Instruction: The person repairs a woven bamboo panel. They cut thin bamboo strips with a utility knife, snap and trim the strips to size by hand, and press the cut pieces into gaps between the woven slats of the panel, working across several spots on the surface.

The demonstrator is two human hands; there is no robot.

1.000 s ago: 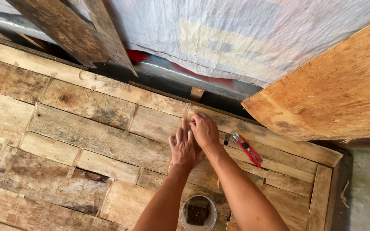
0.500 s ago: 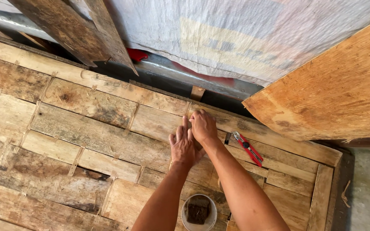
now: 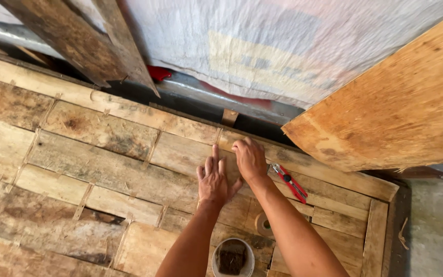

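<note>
Now both flat on wood panel [image 3: 103, 169]: left hand [image 3: 214, 179], right hand [image 3: 249, 160], adj.

A weathered wooden panel [image 3: 103, 154] of patched planks is lying flat, with both hands pressing on one plank [image 3: 190, 149] near its upper edge, just beside red pliers [image 3: 289, 182].

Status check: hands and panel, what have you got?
Both hands flat on wooden panel: left hand, right hand, side by side, empty. Red pliers beside right hand. Tape roll and cup near the forearms.
</note>
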